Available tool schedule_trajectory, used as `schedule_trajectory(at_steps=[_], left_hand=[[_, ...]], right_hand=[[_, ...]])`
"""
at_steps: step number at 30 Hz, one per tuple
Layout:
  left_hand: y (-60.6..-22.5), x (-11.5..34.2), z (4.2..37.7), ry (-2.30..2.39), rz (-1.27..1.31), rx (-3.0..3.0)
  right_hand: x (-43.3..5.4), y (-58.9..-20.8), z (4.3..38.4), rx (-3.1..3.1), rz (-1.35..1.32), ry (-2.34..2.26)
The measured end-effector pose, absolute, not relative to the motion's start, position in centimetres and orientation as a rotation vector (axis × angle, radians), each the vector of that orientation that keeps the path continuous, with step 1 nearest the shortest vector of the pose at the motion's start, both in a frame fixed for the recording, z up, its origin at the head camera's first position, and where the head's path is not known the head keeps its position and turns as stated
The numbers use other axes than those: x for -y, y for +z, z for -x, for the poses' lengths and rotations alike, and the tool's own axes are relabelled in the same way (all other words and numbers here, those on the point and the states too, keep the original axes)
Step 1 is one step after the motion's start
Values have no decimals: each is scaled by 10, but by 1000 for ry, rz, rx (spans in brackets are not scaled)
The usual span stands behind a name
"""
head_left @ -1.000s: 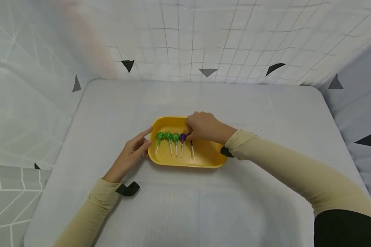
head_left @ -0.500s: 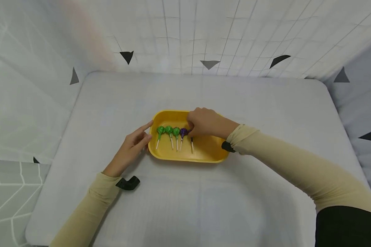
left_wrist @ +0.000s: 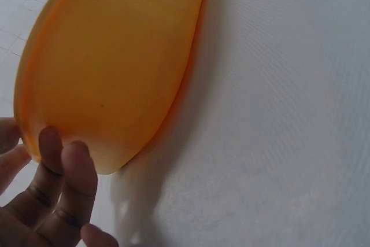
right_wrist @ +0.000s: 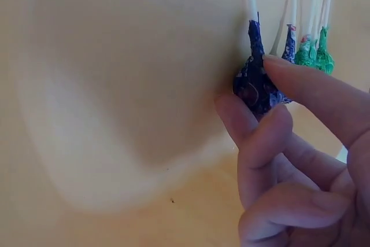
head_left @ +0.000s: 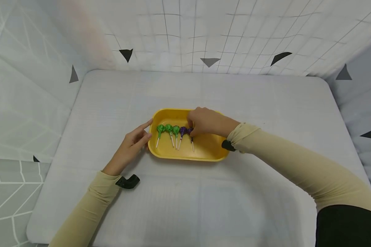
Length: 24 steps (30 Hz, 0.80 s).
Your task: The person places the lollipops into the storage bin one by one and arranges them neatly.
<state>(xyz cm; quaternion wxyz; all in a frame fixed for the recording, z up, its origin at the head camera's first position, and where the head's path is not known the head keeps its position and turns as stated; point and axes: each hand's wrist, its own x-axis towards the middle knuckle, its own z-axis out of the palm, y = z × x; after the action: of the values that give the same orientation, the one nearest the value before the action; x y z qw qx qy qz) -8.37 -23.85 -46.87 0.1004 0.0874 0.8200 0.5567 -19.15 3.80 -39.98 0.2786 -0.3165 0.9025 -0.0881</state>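
Note:
In the head view, a yellow tray [head_left: 173,159] holds a row of wrapped lollipops. Three green lollipops [head_left: 176,130] lie at its left, sticks pointing toward the person. Beside them is a purple lollipop [head_left: 183,131]. My right hand [head_left: 208,121] reaches in over the tray and pinches another purple lollipop [right_wrist: 251,88] by its wrapped head, between thumb and fingers; its white stick is free. My left hand [head_left: 130,145] holds the tray's left end, thumb at the rim. The left wrist view shows fingertips [left_wrist: 78,157] against the tray's outer side.
A white-covered table [head_left: 173,202] surrounds the tray. Pale fabric walls [head_left: 160,37] with grid lines and dark triangles stand behind and at the sides. A dark wrist mount [head_left: 128,181] sticks out by the left sleeve.
The purple lollipop beside the held one has its stick turned slightly leftward. My right hand stays at the same lollipop, and the left stays at the tray's end. The head view has shifted slightly.

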Motion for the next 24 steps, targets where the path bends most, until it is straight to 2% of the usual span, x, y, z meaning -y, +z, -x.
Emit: schedule_trajectory(at_steps=[24], left_hand=[[-469,240,83,1634,-245,-2420]], right_hand=[[-42,-397,194,-2407,888,-222]])
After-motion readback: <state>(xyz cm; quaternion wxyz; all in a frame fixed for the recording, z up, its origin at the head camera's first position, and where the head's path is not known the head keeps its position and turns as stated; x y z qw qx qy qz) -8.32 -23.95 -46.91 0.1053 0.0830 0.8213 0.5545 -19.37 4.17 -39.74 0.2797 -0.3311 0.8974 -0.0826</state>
